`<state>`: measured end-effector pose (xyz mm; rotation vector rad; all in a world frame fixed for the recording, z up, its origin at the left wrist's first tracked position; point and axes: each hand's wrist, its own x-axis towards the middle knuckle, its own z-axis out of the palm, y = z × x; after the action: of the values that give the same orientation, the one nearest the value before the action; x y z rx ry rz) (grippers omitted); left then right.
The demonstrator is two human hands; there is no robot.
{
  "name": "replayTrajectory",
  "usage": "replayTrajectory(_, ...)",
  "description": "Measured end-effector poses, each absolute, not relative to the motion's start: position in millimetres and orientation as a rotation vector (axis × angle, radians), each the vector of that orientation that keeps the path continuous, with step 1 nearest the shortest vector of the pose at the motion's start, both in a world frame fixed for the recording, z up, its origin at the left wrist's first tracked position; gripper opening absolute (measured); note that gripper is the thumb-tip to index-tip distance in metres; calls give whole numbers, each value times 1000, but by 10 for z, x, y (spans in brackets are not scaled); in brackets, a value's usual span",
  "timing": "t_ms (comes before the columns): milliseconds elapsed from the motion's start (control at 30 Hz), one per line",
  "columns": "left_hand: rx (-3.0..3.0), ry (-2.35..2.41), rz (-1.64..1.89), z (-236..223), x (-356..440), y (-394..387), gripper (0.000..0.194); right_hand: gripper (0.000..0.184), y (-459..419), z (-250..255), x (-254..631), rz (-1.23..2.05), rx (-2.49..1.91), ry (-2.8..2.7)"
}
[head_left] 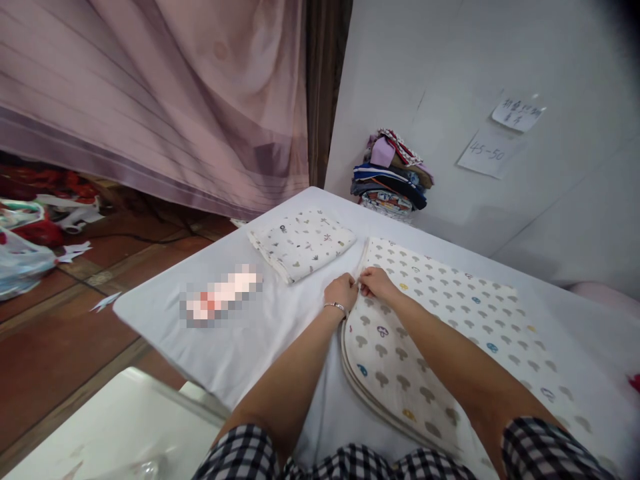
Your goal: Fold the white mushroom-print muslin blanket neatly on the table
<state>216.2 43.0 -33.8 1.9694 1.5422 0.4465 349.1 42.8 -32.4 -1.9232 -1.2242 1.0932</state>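
Observation:
A white cloth with grey mushroom prints (430, 320), layered like a folded blanket, spreads over the right half of the table. My left hand (342, 291) wears a thin bracelet and pinches the cloth's left edge. Close beside it, my right hand (376, 283) grips the same edge, fingers closed on the fabric. Below my hands the cloth's near left corner curves round in several stacked layers. Beyond my left hand lies a second white cloth (305, 243), folded into a rectangle and printed with small plants and figures.
A blurred-out item (220, 297) lies on the white-covered table (200, 360). Folded clothes (393, 173) are stacked by the wall at the far edge. A pink curtain (200, 100) hangs behind. Plastic bags (25, 263) sit on the tiled floor, and a white surface (125, 427) stands at lower left.

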Motion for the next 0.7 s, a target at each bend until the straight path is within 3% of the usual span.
replayTrajectory(533, 1910, 1489, 421, -241, 2137, 406, 28, 7, 411, -336, 3459, 1175, -1854, -1150)
replayTrajectory(700, 1948, 1474, 372, -226, 2139, 384, 41, 9, 386, -244, 3512, 1250, -1860, -1224)
